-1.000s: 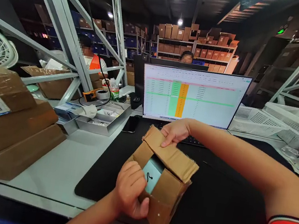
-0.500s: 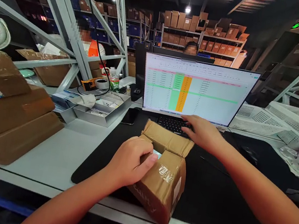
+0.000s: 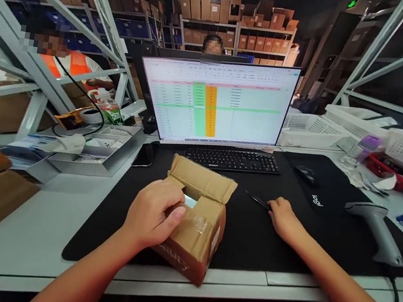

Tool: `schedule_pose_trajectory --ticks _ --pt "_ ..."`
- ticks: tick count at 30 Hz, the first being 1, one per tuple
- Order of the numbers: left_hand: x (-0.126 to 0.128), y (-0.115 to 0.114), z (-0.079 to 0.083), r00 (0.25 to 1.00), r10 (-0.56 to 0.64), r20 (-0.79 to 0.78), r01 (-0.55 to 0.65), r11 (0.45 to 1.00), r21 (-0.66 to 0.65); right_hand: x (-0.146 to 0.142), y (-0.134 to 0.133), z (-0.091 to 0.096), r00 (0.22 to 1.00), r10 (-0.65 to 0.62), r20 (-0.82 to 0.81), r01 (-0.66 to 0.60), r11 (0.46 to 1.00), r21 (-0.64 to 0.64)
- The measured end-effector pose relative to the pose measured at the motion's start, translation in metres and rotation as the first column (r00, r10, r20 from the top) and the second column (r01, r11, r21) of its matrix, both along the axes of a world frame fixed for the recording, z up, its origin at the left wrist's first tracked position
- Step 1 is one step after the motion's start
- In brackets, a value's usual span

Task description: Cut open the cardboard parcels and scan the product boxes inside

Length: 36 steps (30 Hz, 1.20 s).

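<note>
A small brown cardboard box (image 3: 194,227) stands at the front of the black desk mat (image 3: 242,250), its top flap raised and something pale showing inside. My left hand (image 3: 154,213) grips the box's left side, fingers curled over the opening's edge and thumb on top. To the right of the box, my right hand (image 3: 284,220) is low over the mat, its fingers closed on the near end of a thin dark pen-like tool (image 3: 258,200). The tool's other end points left, toward the box; its exact kind is unclear.
Behind the box are a keyboard (image 3: 231,159) and a monitor (image 3: 217,104) showing a spreadsheet. A mouse (image 3: 306,175) and a barcode scanner (image 3: 379,232) lie to the right. A phone (image 3: 144,155) and grey tray (image 3: 95,161) sit left. Two people are beyond the desk.
My right hand has come down from the keyboard to the mat and closed on the thin dark tool. My left hand stays on the box. The camera view has turned right.
</note>
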State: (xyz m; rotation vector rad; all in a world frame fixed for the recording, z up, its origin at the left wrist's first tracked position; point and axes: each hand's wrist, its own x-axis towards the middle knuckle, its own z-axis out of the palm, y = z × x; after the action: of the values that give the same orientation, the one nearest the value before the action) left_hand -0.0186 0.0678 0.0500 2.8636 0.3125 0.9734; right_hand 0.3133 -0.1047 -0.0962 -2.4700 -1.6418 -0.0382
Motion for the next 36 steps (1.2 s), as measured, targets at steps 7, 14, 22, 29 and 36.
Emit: schedule_pose_trajectory --ticks 7,14,22,29,36 --pt "-0.005 0.000 0.002 0.999 0.028 -0.045 -0.029 0.999 -0.019 0.000 -0.001 0.022 0.999 -0.041 0.003 0.041 0.999 0.026" --pt "-0.007 0.015 0.009 0.998 0.001 -0.057 -0.008 0.994 -0.112 -0.047 -0.031 0.064 0.898 0.341 0.278 -0.438 0.752 0.492" --pt "-0.003 0.018 0.010 0.992 0.024 -0.126 -0.039 0.992 -0.119 -0.101 -0.026 0.087 0.690 0.389 0.611 -0.707 0.544 0.452" --pt "-0.006 0.006 0.008 0.982 -0.053 -0.183 0.055 0.998 0.006 -0.065 -0.015 0.069 0.803 0.292 0.520 -0.550 0.698 0.459" --pt "-0.020 -0.005 0.000 0.991 -0.074 -0.115 0.079 0.996 0.036 -0.052 -0.016 0.069 0.905 0.312 -0.290 -0.009 0.695 0.719"
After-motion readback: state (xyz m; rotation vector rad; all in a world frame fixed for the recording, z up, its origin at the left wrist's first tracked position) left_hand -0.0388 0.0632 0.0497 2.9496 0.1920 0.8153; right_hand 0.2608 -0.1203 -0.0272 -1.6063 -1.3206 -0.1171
